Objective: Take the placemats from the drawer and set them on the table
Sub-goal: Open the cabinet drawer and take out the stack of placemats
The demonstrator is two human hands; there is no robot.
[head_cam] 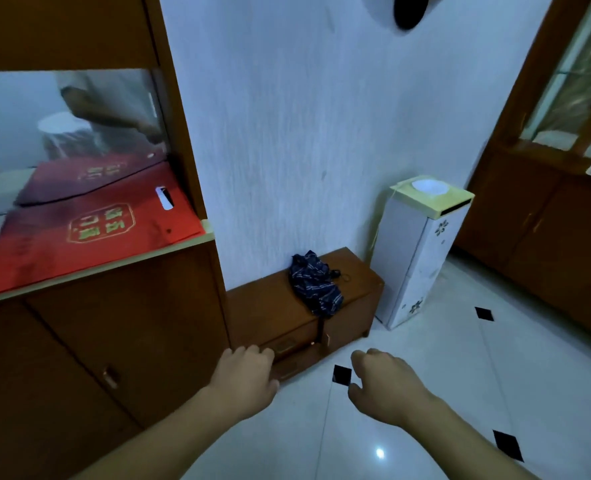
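Observation:
A low wooden drawer unit [273, 306] stands against the white wall, its drawer front [297, 344] shut, with a small metal handle. My left hand [244, 374] hangs in front of the unit's lower left corner, fingers curled down, holding nothing. My right hand [386, 379] hovers over the white floor to the right, fingers loosely curled, also holding nothing. No placemats and no table are in view.
A folded dark blue umbrella [316, 284] lies on the drawer unit. A tall wooden cabinet [114, 341] at left carries a red paper bag [89, 230] on its ledge. A white box stand [415, 254] with a bowl sits right of the unit. Another wooden cabinet [547, 237] lines the right side.

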